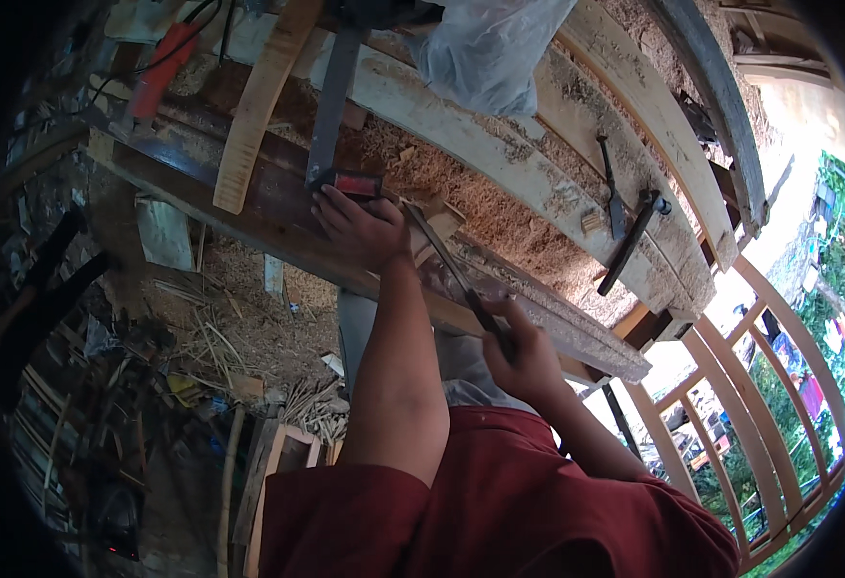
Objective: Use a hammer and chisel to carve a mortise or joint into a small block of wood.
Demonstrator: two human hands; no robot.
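Observation:
My left hand (369, 229) is closed round a small black and red block-like object (353, 183) on the bench, its exact kind unclear. Against that object ends a long flat grey strip (330, 106), which runs away to the far side. In my right hand (524, 358), the fingers are wrapped round the dark handle of a long slim metal tool that looks like a file (447, 255). The file slants up and left, its tip close to my left hand. Beneath both hands lies a dark wooden beam (577, 332) along the bench's near edge.
Beyond my hands lie long pale boards (461, 140) and wood shavings (519, 231). A hammer (634, 241) and a chisel-like tool (613, 193) rest at right. An orange corded power tool (162, 67) is far left, a clear plastic bag (490, 53) at the far middle. Wooden frames (740, 414) stand right.

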